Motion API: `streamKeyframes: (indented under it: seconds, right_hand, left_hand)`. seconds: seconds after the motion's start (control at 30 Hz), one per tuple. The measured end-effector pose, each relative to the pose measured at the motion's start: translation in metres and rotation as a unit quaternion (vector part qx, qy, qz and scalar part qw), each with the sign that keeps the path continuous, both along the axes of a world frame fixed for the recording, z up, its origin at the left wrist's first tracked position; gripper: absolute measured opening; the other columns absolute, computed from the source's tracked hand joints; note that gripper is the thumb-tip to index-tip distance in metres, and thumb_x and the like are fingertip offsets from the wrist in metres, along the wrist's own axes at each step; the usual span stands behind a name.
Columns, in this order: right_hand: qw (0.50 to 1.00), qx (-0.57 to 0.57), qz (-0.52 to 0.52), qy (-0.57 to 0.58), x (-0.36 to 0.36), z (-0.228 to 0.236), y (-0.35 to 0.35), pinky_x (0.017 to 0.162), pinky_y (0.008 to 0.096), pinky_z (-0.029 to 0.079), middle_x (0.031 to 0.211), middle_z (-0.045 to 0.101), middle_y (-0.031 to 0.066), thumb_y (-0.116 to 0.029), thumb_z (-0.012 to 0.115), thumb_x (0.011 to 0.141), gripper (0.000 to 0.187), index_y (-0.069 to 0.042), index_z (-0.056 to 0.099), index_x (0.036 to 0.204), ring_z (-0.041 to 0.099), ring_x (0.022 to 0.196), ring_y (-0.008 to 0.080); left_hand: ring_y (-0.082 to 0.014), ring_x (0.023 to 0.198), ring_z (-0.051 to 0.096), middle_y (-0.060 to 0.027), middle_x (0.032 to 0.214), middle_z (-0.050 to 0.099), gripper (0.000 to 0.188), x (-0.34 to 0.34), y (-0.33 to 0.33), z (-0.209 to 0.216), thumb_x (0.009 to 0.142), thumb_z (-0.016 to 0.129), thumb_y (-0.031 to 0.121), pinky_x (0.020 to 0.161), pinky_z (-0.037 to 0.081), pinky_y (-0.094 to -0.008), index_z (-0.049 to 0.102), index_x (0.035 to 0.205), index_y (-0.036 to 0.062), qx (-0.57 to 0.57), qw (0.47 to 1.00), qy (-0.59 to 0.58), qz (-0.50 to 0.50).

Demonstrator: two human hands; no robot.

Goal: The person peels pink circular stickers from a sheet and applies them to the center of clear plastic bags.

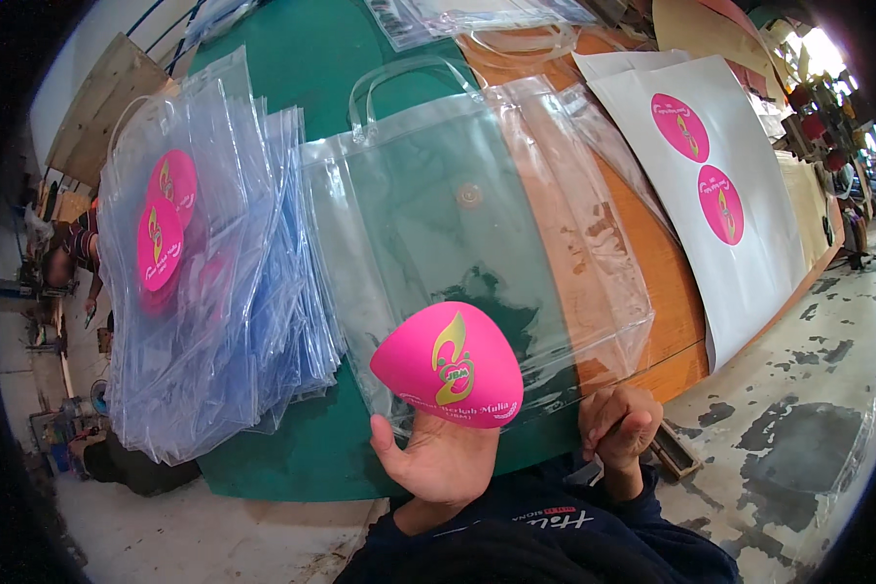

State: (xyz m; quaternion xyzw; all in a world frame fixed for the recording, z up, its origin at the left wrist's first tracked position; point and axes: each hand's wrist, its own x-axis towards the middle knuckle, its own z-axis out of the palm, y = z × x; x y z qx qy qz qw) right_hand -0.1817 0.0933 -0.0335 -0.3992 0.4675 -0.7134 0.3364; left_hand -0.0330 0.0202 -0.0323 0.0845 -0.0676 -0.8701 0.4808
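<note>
A large pink round sticker (pixel 450 365) with a yellow-green emblem lies over the fingers of my left hand (pixel 446 462), bending at its edges. Those fingers are hidden beneath it, while the thumb sticks out to the left. Just beyond, a clear plastic bag (pixel 428 224) with two loop handles lies flat, handles pointing away. My right hand (pixel 621 423) is closed, fingers curled, beside the bag's near right corner; whatever it may hold cannot be made out.
At left is a pile of clear bags (pixel 195 350) bearing pink stickers. To the right, a white backing sheet (pixel 691 195) carries two pink round stickers. More clear plastic (pixel 477 15) lies at the far edge of the green and orange table (pixel 292 477). Another person (pixel 80 243) is at far left.
</note>
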Motion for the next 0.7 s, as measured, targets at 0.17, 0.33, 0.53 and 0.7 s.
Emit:
streamKeyframes:
  seconds: [0.17,0.33,0.53,0.7]
  right_hand:
    - [1.0,0.019,-0.006,0.004,0.001,0.0032,-0.0008,0.031,0.0216,0.03,0.041,0.044,0.003,-0.043,0.037,0.09,0.055,-0.002,0.047,0.054,0.042,0.03,0.0113]
    - [0.999,0.031,-0.007,-0.016,0.0012,0.0033,0.0004,0.03,0.0215,0.03,0.044,0.045,0.0059,-0.039,0.039,0.091,0.054,0.0,0.046,0.055,0.042,0.029,0.0114]
    - [0.999,0.029,-0.003,-0.014,0.0003,0.0035,-0.0001,0.03,0.0218,0.031,0.044,0.046,0.0065,-0.037,0.04,0.091,0.053,0.001,0.047,0.056,0.042,0.03,0.0117]
    - [0.999,0.033,-0.009,-0.016,0.0015,0.0034,-0.0008,0.03,0.0217,0.03,0.044,0.046,0.0065,-0.036,0.04,0.091,0.052,0.001,0.047,0.056,0.042,0.03,0.0116]
  left_hand:
    - [-0.0216,0.125,0.027,-0.0026,0.136,0.033,0.076,0.0017,0.0002,0.002,0.077,0.024,0.068,0.102,0.018,-0.0465,0.041,0.129,0.0157,0.022,1.0,0.002,0.0]
    - [-0.0217,0.125,0.028,-0.0031,0.136,0.033,0.075,0.0009,0.0007,-0.0002,0.077,0.025,0.067,0.102,0.019,-0.0458,0.04,0.129,0.0154,0.021,1.0,0.018,0.0]
    - [-0.0216,0.125,0.028,-0.0033,0.137,0.033,0.075,0.0011,0.0013,-0.0015,0.077,0.024,0.067,0.102,0.019,-0.0456,0.04,0.129,0.0156,0.018,1.0,0.006,0.003]
    - [-0.0217,0.125,0.027,-0.0034,0.137,0.032,0.076,0.0022,0.0002,-0.0044,0.077,0.023,0.067,0.102,0.018,-0.0455,0.04,0.129,0.015,0.002,1.0,0.03,-0.001]
